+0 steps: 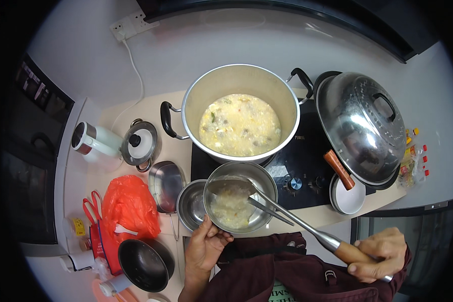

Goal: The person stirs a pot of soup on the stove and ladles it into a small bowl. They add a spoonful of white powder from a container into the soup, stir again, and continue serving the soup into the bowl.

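My left hand (207, 243) grips the near rim of a stainless steel bowl (268, 185), thumb on its edge. Pale soup with egg shreds (232, 211) lies inside. My right hand (381, 255) is closed around the wooden handle of a steel ladle (298, 213), whose head is tipped inside the bowl. A second, flat utensil handle (271, 212) sticks out over the bowl's right rim; its other end is hidden. Just beyond stands a deep two-handled pot (239, 81), partly filled with thick egg soup (239, 124).
The pot stands on a black cooktop (287, 196). A domed lid (362, 124) over a wok and white bowls (349, 196) are at right. To the left are another steel bowl (190, 204), a small lidded pot (139, 145), a red plastic bag (130, 207), a black inner pot (145, 264) and a kettle (102, 141).
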